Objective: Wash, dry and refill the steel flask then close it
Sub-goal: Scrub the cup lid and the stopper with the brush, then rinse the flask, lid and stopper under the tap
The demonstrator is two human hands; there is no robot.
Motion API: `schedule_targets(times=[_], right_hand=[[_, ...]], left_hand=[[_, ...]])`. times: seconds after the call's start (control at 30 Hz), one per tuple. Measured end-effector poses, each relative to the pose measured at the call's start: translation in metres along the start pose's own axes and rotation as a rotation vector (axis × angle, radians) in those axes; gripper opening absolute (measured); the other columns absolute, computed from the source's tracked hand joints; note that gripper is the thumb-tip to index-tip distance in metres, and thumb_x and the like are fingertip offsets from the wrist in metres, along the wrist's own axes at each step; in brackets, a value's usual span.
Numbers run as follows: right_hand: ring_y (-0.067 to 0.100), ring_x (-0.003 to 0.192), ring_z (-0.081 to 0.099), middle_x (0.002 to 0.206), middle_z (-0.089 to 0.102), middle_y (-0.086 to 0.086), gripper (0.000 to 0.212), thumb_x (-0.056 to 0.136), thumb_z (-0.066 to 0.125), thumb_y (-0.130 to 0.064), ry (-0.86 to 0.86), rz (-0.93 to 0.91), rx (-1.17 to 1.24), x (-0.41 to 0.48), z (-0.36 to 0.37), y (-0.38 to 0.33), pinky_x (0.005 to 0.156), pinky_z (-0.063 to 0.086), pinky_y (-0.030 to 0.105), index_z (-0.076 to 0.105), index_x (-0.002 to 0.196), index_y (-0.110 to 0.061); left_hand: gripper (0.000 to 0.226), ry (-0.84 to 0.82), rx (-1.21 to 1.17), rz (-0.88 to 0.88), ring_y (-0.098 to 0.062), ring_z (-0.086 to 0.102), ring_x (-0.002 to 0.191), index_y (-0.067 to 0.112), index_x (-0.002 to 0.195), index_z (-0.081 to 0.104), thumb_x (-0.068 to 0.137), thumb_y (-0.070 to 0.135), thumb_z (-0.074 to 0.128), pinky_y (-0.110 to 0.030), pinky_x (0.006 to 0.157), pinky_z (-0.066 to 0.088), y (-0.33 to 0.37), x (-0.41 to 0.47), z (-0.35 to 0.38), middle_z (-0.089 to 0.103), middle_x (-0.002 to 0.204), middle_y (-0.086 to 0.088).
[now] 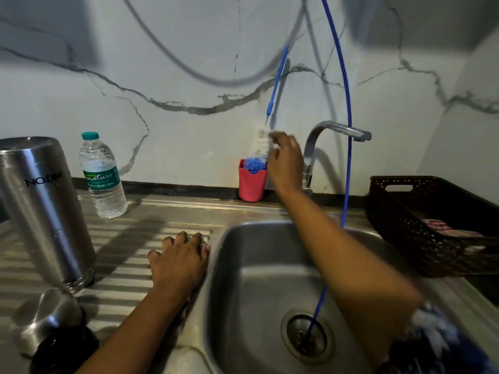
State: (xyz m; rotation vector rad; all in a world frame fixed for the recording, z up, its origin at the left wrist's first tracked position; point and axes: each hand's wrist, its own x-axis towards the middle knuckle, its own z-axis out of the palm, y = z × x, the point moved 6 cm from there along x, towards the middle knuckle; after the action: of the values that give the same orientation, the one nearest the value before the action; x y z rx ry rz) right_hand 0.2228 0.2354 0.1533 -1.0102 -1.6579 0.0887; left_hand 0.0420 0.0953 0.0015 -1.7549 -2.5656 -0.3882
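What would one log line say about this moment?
left hand flat on ribbed steel drainboard | right hand at blue-handled bottle brush in pink plastic cup, grip blurred | silver steel flask upside down on drainboard

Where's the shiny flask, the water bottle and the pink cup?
steel flask (46, 211), head view, middle of its body.
water bottle (102, 179), head view, on its green label.
pink cup (251, 184), head view, on its front wall.
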Motion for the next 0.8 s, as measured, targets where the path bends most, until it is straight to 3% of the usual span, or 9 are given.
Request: schedule_targets(times=[0.03,0.13,0.23,0.33,0.47,0.53,0.63,0.8], right_hand=[[0.02,0.121,0.045,0.134,0.045,0.007,0.044,0.089,0.048,0.0,-0.021,0.15,-0.003,-0.025,0.001,0.018,0.094,0.039,0.021,0.049,0.131,-0.016],[0.028,0.141,0.018,0.156,0.011,0.009,0.073,0.089,0.054,-0.008,-0.089,0.499,-0.127,-0.063,-0.003,0.079,0.113,0.025,0.038,0.016,0.15,-0.017],[0.033,0.142,0.017,0.158,0.008,0.01,0.082,0.089,0.056,-0.011,-0.182,0.689,-0.055,-0.053,-0.004,0.124,0.115,0.023,0.046,0.002,0.151,-0.016],[0.036,0.126,0.044,0.143,0.039,0.014,0.076,0.088,0.056,-0.009,-0.275,0.637,-0.038,-0.044,0.006,0.134,0.102,0.041,0.049,0.012,0.149,-0.019],[0.032,0.121,0.049,0.135,0.048,0.012,0.068,0.088,0.054,-0.007,-0.291,0.408,-0.225,-0.05,0.007,0.138,0.099,0.044,0.05,0.02,0.145,-0.023],[0.031,0.134,0.036,0.145,0.038,0.009,0.068,0.086,0.051,0.0,-0.358,0.25,-0.332,-0.052,0.011,0.141,0.108,0.035,0.049,0.025,0.144,-0.026],[0.027,0.146,0.001,0.158,0.01,0.004,0.073,0.085,0.043,0.003,-0.539,0.083,-0.581,-0.052,0.02,0.132,0.118,0.012,0.045,0.017,0.15,-0.019],[0.025,0.145,-0.009,0.159,-0.008,0.005,0.077,0.089,0.044,-0.006,-0.83,0.1,-0.768,-0.048,0.007,0.114,0.116,0.003,0.048,-0.001,0.151,-0.016]], left_hand=[[0.048,-0.005,-0.002,-0.002,-0.024,0.036,0.131,0.033,0.14,0.038,0.098,0.051,0.024,-0.051,0.102,0.032,0.0,-0.001,0.0,0.04,0.144,0.001],[0.048,-0.009,0.0,-0.007,-0.026,0.036,0.132,0.032,0.141,0.038,0.098,0.051,0.025,-0.051,0.102,0.032,0.001,-0.002,-0.001,0.04,0.145,0.0],[0.048,-0.017,0.005,-0.013,-0.026,0.036,0.132,0.032,0.14,0.039,0.098,0.051,0.026,-0.05,0.102,0.032,0.002,-0.002,-0.001,0.04,0.144,0.0],[0.047,-0.011,0.02,-0.021,-0.025,0.037,0.131,0.034,0.138,0.04,0.097,0.052,0.025,-0.049,0.1,0.033,0.002,-0.001,0.0,0.041,0.143,0.001],[0.046,-0.011,0.034,-0.019,-0.025,0.038,0.131,0.034,0.138,0.039,0.098,0.052,0.025,-0.049,0.1,0.034,0.003,-0.001,0.0,0.041,0.144,0.002],[0.046,-0.011,0.04,-0.025,-0.025,0.038,0.131,0.035,0.138,0.039,0.098,0.052,0.025,-0.049,0.1,0.034,0.003,-0.001,0.001,0.041,0.144,0.002],[0.046,-0.018,0.049,-0.027,-0.025,0.037,0.131,0.035,0.138,0.038,0.098,0.052,0.024,-0.05,0.1,0.034,0.003,0.001,0.001,0.04,0.144,0.002],[0.047,-0.044,0.052,-0.023,-0.026,0.036,0.132,0.033,0.139,0.038,0.098,0.051,0.026,-0.049,0.101,0.034,0.006,-0.004,-0.002,0.038,0.146,-0.001]])
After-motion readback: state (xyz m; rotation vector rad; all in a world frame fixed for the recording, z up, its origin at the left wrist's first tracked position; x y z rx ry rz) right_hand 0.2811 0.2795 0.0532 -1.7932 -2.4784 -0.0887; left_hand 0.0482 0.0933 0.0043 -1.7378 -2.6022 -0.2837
